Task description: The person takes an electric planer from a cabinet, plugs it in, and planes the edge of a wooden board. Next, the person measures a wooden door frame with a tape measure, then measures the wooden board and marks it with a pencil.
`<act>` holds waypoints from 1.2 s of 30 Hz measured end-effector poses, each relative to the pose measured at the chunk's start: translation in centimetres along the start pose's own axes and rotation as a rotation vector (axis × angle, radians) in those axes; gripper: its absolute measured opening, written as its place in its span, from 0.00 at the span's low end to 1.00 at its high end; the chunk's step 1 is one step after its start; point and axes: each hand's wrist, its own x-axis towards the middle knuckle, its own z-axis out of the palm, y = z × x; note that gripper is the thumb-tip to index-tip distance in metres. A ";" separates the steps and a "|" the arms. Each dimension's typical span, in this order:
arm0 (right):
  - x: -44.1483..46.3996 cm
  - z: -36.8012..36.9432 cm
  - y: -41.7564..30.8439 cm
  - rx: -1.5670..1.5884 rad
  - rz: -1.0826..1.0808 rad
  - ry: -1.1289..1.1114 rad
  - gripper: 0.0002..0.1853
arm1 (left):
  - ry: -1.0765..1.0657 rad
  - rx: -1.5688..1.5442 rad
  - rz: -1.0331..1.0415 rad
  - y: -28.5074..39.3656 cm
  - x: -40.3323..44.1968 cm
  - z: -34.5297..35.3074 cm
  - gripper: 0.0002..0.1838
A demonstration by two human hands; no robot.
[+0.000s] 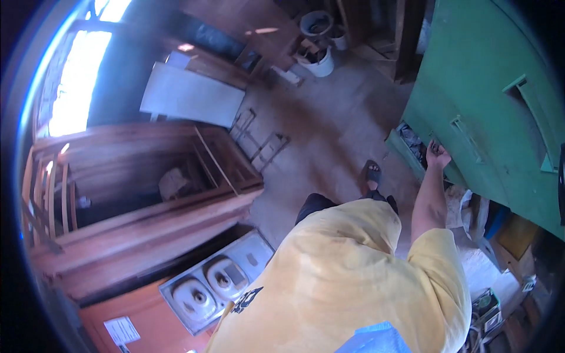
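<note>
My right hand (436, 155) reaches out to the green cabinet (471, 76) on the right. Its fingers are curled together around something small and dark, too small to make out. Just beside the hand, a low drawer (406, 154) of the cabinet stands partly pulled out, with dark and greyish items inside. Long green handles, one of them a slim handle (466, 139), run along the cabinet front above my hand. My left hand is out of view, on the far side of my yellow shirt.
Left of me stand a wooden frame cabinet (147, 226) and a metal double sink (218, 281). A white board (191, 95) leans further back. A white bucket (318, 62) is on the floor (329, 123). Clutter and a wooden box (518, 235) lie below the green cabinet.
</note>
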 end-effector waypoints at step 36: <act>-19.7 -17.0 6.2 -2.638 -0.472 0.085 0.25 | -0.494 0.605 0.386 25.0 32.1 -13.4 0.15</act>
